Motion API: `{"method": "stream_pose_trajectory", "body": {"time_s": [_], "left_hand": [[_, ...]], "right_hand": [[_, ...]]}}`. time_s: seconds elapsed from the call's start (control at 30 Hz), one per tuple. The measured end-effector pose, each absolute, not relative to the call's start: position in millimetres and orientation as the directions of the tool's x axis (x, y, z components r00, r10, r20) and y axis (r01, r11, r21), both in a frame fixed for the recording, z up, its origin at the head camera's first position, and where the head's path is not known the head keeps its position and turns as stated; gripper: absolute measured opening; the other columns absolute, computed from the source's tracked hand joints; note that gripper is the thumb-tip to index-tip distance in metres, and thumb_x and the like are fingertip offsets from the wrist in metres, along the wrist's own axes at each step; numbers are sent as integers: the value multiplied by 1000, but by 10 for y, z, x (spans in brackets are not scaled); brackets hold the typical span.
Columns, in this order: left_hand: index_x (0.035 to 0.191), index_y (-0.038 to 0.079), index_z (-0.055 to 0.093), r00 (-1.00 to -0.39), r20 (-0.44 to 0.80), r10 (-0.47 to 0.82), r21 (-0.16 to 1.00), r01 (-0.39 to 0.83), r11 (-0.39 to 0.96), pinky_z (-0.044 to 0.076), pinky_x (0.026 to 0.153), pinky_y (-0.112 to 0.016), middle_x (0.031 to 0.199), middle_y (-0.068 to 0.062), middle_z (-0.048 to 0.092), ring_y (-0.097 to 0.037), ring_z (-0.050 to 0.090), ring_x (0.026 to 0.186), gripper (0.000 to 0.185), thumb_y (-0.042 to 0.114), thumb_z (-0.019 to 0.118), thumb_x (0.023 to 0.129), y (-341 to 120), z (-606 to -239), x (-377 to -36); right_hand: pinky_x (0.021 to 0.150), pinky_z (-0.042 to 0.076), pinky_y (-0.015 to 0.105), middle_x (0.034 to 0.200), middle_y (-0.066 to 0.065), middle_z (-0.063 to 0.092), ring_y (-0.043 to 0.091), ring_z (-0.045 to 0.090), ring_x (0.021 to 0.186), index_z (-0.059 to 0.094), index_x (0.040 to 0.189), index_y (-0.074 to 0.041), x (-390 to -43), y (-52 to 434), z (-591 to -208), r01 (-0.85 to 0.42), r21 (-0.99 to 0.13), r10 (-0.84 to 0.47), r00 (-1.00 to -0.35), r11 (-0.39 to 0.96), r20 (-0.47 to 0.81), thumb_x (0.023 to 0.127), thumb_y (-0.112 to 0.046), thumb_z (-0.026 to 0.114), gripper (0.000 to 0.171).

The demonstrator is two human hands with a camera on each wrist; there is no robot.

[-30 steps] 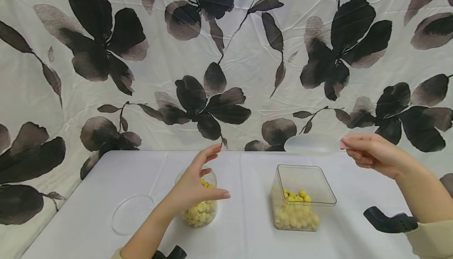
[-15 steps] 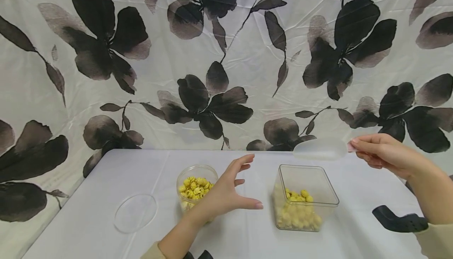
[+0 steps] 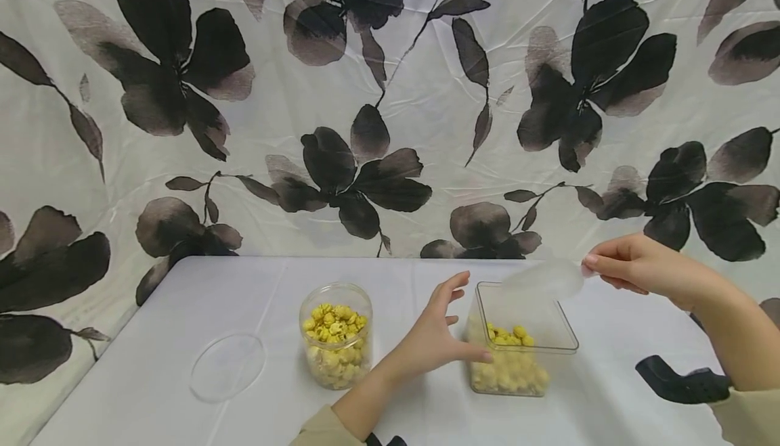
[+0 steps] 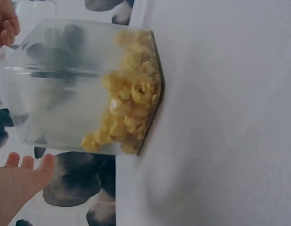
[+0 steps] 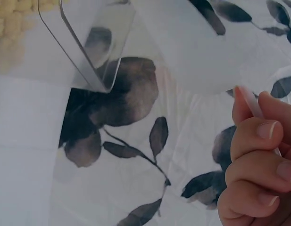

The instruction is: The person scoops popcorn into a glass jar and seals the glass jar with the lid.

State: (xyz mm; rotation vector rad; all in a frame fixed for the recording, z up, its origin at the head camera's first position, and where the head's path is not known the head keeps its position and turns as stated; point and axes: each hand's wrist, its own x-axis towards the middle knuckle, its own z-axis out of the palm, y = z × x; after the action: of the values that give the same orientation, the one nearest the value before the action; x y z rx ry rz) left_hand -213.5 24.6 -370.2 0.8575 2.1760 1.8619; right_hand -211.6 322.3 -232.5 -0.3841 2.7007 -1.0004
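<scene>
My right hand (image 3: 661, 273) pinches the handle of a translucent white scoop (image 3: 545, 281), whose blade overlaps the back rim of a clear square container (image 3: 556, 350). Yellow popcorn (image 4: 124, 103) fills the container's lower part. In the right wrist view, the thumb and curled fingers hold the thin handle, and the scoop (image 5: 192, 52) tilts toward the container's corner. My left hand (image 3: 434, 341) is beside the container's left wall with thumb and fingers spread apart, holding nothing. In the left wrist view its fingertips (image 4: 46, 165) are close to the container's side.
To the left, a round clear jar (image 3: 305, 351) stands without a lid, holding yellow popcorn. A clear round lid (image 3: 201, 392) lies flat further left. The table (image 3: 152, 338) has a white cover, and a floral cloth (image 3: 244, 94) hangs behind it.
My left hand has moved right, from in front of the round jar to the square container. The scoop has tipped and come down over the container's back rim in my right hand.
</scene>
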Motion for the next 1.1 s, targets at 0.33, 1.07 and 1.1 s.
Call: {"method": "stream_pose_trajectory", "body": {"time_s": [0.33, 1.07, 1.1], "left_hand": [[148, 34, 5, -815, 153, 558, 956, 265, 124, 30, 104, -44, 151, 11, 10, -17, 17, 138, 116, 20, 86, 66, 385, -3822, -2169], [148, 33, 8, -843, 111, 526, 963, 223, 154, 27, 105, -45, 149, 5, 17, -13, 21, 134, 115, 23, 87, 64, 531, -3937, -2195], [148, 33, 9, -845, 111, 523, 962, 223, 156, 27, 105, -45, 148, 6, 19, -12, 22, 133, 115, 24, 87, 64, 534, -3941, -2193]], "right_hand": [[47, 31, 26, 60, -2, 42, 12, 37, 54, 66, 87, -4, -2133, 2853, -2408, -286, -506, -391, -914, 814, -111, 92, -12, 56, 14], [47, 31, 24, 55, -9, 38, 5, 34, 50, 55, 63, -15, -2056, 2322, -2750, -516, -134, -494, -853, 846, 166, 84, -5, 66, 25], [47, 32, 23, 55, -10, 40, 5, 35, 50, 57, 65, -15, -2055, 2318, -2769, -533, -113, -511, -841, 839, 177, 84, -6, 66, 23]]}}
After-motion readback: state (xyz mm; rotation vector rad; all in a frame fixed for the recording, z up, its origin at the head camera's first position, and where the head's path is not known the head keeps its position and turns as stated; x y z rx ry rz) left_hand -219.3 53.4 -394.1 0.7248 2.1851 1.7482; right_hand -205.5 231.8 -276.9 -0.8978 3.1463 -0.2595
